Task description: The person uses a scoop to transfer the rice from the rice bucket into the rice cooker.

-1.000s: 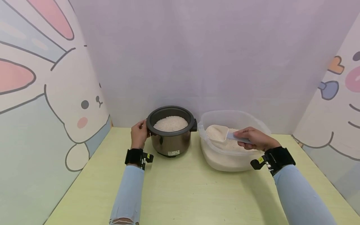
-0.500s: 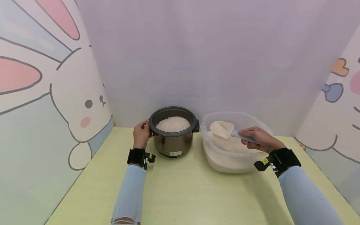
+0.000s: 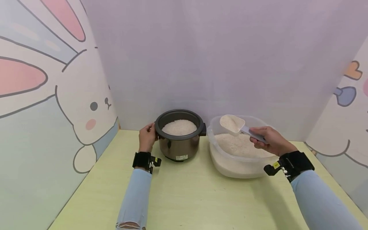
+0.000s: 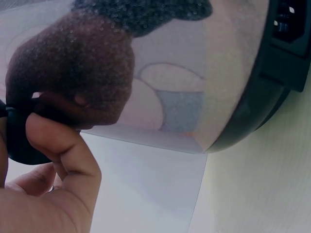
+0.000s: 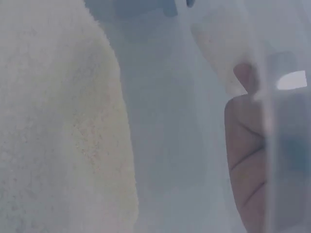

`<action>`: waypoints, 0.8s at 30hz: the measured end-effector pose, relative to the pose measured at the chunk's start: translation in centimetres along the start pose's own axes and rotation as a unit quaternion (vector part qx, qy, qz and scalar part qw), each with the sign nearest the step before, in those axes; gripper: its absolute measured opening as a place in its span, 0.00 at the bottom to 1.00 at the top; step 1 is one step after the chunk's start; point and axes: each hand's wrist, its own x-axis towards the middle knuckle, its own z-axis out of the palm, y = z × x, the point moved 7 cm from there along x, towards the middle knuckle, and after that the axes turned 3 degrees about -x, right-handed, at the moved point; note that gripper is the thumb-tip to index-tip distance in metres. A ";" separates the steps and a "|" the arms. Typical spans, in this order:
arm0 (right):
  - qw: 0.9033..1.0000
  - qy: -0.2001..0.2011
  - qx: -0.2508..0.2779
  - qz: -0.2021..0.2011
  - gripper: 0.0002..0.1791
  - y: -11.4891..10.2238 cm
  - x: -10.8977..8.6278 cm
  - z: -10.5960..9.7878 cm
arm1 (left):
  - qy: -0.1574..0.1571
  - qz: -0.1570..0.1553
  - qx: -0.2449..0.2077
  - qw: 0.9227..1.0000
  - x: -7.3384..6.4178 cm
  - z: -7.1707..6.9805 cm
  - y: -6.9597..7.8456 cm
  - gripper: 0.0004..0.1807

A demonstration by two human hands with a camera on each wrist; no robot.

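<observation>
At the near edge of the head view, two light-blue sleeves (image 3: 134,195) are seen, the left one torn, with a black strap (image 3: 142,159) worn on each wrist. Beyond them, the pale yellow table (image 3: 201,198) is crossed by a shadow under the right arm. By the left hand (image 3: 147,139), the rice cooker (image 3: 179,146) is gripped at its left side; only in the left wrist view is a dark side handle (image 4: 22,138) seen pinched between thumb and fingers, with a socket (image 4: 284,22) low on the glossy body. By the right hand (image 3: 271,140), the scoop (image 3: 236,126) is held by its handle, fingers closed round it. In the right wrist view, that hand is seen partly through a clear wall, beside sloping rice; the scoop's filled bowl is shown plainly only from the head.

The scoop is held above the translucent container (image 3: 238,172), right of the cooker. Its long axis is slanted, the bowl pointed left and away, the handle run back toward the right hand. Compared with a second ago, when the bowl was down near the rice, it has been lifted. Rice is contained in both vessels. Farthest off, a lilac wall (image 3: 201,57) is flanked by cartoon panels (image 3: 86,95).
</observation>
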 end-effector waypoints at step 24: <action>0.998 0.050 -0.035 -0.032 0.16 -6.8 5.4 7.1 | 0.006 0.013 0.002 1.000 0.2 0.6 0.0 0.20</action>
